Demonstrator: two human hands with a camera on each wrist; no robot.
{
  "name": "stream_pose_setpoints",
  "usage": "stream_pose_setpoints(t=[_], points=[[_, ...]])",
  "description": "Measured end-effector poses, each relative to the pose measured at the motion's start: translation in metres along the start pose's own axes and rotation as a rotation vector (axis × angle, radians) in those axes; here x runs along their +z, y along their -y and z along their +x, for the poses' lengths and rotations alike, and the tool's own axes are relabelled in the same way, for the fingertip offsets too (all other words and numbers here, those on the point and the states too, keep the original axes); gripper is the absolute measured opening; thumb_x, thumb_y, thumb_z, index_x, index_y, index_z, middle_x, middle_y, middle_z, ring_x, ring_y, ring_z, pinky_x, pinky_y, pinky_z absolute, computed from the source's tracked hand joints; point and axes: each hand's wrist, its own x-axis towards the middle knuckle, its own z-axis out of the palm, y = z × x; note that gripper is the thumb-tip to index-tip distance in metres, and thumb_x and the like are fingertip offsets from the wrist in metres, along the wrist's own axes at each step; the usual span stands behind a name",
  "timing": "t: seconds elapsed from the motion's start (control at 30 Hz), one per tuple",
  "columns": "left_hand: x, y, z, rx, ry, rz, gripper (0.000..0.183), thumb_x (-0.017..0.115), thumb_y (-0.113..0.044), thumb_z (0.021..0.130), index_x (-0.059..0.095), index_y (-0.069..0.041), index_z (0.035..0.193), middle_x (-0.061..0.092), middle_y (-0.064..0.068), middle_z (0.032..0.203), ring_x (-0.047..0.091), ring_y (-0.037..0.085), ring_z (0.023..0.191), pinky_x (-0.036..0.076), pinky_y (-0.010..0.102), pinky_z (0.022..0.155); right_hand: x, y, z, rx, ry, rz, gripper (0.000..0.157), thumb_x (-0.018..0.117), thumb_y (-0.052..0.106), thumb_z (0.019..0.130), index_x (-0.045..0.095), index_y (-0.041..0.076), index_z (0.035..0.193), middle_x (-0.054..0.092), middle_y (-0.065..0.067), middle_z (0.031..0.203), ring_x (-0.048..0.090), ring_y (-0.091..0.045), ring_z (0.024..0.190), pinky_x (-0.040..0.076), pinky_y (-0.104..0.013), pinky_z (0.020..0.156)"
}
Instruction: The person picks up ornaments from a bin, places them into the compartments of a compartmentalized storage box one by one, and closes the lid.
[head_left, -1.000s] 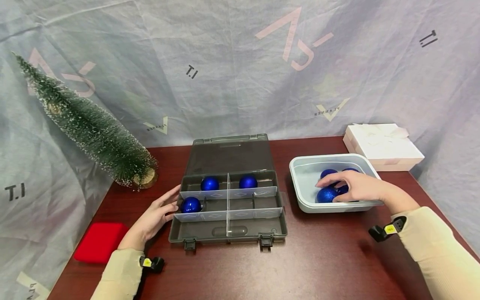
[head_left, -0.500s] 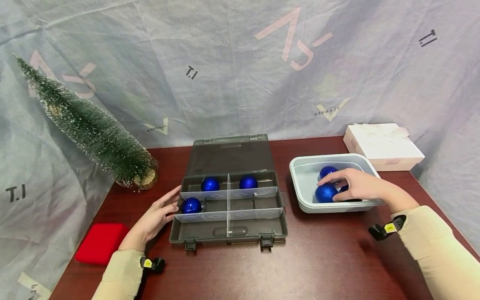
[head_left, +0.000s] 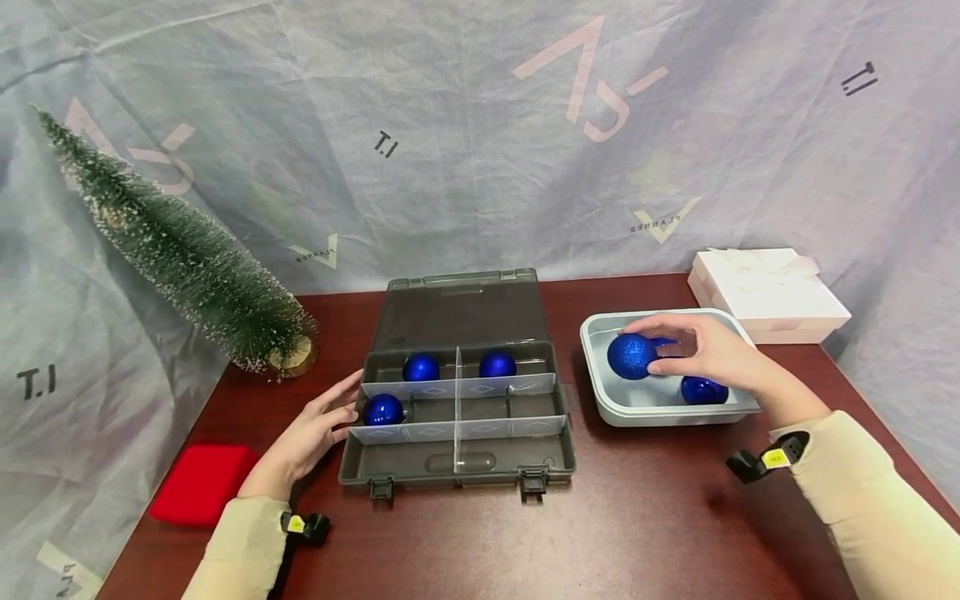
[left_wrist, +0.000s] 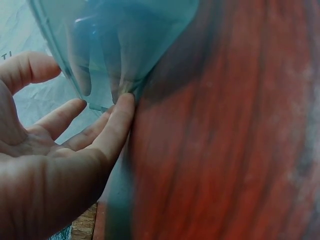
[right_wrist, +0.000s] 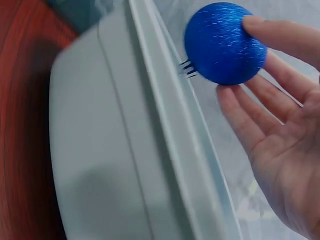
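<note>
My right hand (head_left: pixel 708 350) pinches a blue ball (head_left: pixel 632 357) above the tub (head_left: pixel 667 415). My left hand (head_left: pixel 309 435), seemingly relaxed, touches the case (head_left: pixel 397 457).

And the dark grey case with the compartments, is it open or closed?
Open: the case has its lid folded back, and three blue balls show uncovered in its compartments.

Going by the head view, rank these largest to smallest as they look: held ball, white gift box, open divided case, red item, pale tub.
1. Open divided case
2. Pale tub
3. White gift box
4. Red item
5. Held ball
Apparent sizes only; differing nearness to the camera leaves true sizes unsure.
</note>
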Motion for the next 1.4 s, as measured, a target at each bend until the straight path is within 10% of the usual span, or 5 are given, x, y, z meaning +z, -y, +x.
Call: stream_pose_setpoints(t=[0.73, 1.4], points=[[0.001, 0.001, 0.004, 0.020, -0.002, -0.031, 0.070, 0.049, -0.003, 0.101, 0.021, -0.012, 0.164, 0.024, 0.023, 0.161, 0.026, 0.032, 0.141, 0.043, 0.034, 0.095, 0.104, 0.075, 0.081, -0.105, 0.109, 0.303, 0.047, 0.076, 0.002, 0.090, 0.064, 0.010, 0.135, 0.064, -0.005, 0.133, 0.060, -0.028, 0.123, 0.050, -0.041, 0.098], [0.002, 0.000, 0.001, -0.003, -0.020, -0.035, 0.072, 0.050, -0.003, 0.099, 0.021, -0.012, 0.164, 0.023, 0.023, 0.162, 0.032, 0.027, 0.135, 0.043, 0.032, 0.093, 0.187, 0.087, 0.132, -0.013, 0.044, 0.254, 0.045, 0.080, 0.011, 0.089, 0.066, 0.013, 0.132, 0.063, 0.000, 0.130, 0.060, -0.017, 0.115, 0.053, -0.037, 0.094]])
